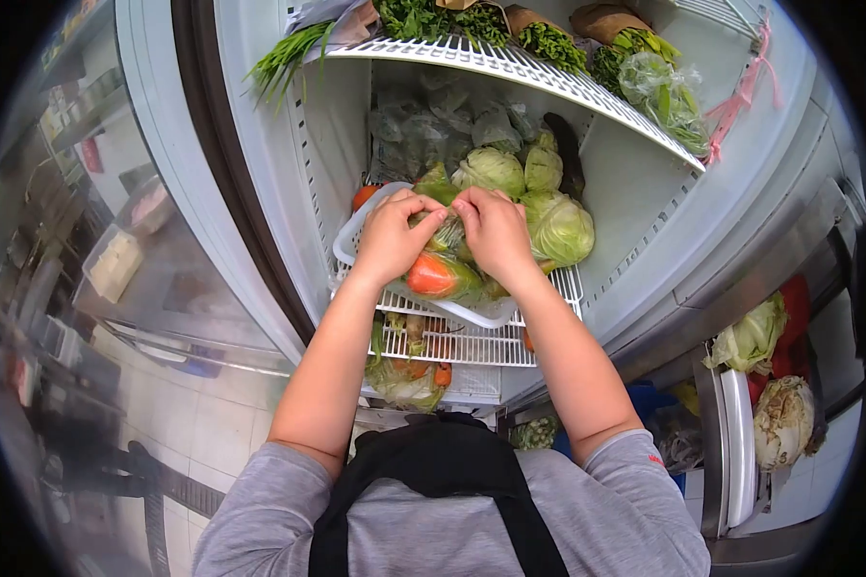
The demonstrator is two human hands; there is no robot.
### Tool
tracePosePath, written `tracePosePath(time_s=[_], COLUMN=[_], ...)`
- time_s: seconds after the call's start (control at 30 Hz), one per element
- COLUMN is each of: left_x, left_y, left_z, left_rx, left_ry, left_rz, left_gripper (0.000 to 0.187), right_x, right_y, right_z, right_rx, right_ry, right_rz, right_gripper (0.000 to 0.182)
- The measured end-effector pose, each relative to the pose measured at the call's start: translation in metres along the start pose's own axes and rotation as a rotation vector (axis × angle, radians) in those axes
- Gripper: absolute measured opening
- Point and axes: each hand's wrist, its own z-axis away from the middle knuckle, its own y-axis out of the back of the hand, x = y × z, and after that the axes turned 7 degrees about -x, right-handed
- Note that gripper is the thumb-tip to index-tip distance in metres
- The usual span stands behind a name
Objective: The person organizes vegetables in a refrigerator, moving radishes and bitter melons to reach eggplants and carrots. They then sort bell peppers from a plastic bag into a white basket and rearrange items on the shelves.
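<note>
My left hand [393, 236] and my right hand [494, 234] are close together inside the open fridge, fingers bent in a pinch. Between them they hold the gathered clear plastic of a bag [448, 234]. Just below my fingers, an orange-red and green vegetable [433, 276] shows through clear plastic. It lies in a white plastic basket [491, 313] on a wire shelf. Pale green cabbages [560, 229] sit right beside and behind my right hand. A bit of red-orange vegetable [364, 197] peeks out behind the basket's left side.
Leafy greens [481, 24] in paper and plastic lie on the upper wire shelf [520, 65]. A long dark vegetable [565, 154] leans at the back. The lower wire shelf [491, 344] has carrots under it. Left stands the glass door [197, 192]; at right, a cabbage [751, 337] sits by a metal edge.
</note>
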Motion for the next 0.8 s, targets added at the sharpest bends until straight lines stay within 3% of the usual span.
tracePosePath(time_s=[0.2, 0.3, 0.37, 0.47, 0.53, 0.6, 0.63, 0.8], left_x=[-0.014, -0.019, -0.022, -0.018, -0.018, -0.021, -0.026, -0.020], left_y=[-0.006, -0.005, 0.007, 0.000, 0.000, 0.002, 0.002, -0.003], left_z=[-0.004, -0.002, 0.004, 0.004, 0.005, 0.005, 0.007, 0.008], left_rx=[-0.004, 0.117, 0.137, 0.282, 0.290, 0.300, 0.305, 0.468], left_ry=[0.013, -0.130, 0.318, 0.223, 0.209, 0.191, 0.200, 0.128], left_rz=[-0.006, -0.099, 0.764, 0.791, 0.857, 0.925, 0.928, 0.955], left_gripper=[0.023, 0.035, 0.039, 0.038, 0.037, 0.037, 0.036, 0.037], right_x=[0.014, 0.017, 0.016, 0.043, 0.056, 0.053, 0.054, 0.057], right_y=[0.002, 0.005, 0.011, 0.012, 0.006, 0.007, 0.013, 0.013], right_z=[-0.006, -0.006, -0.009, -0.020, -0.032, -0.044, -0.047, -0.060], right_rx=[-0.116, -0.137, -0.113, -0.259, -0.201, 0.192, 0.192, 0.210], right_ry=[0.041, 0.086, -0.211, -0.247, -0.257, -0.415, -0.501, -0.444], right_rz=[-0.215, -0.247, -1.045, -0.800, -0.809, -0.969, -1.036, -1.113], right_gripper=[0.019, 0.024, 0.030, 0.030, 0.027, 0.029, 0.032, 0.034])
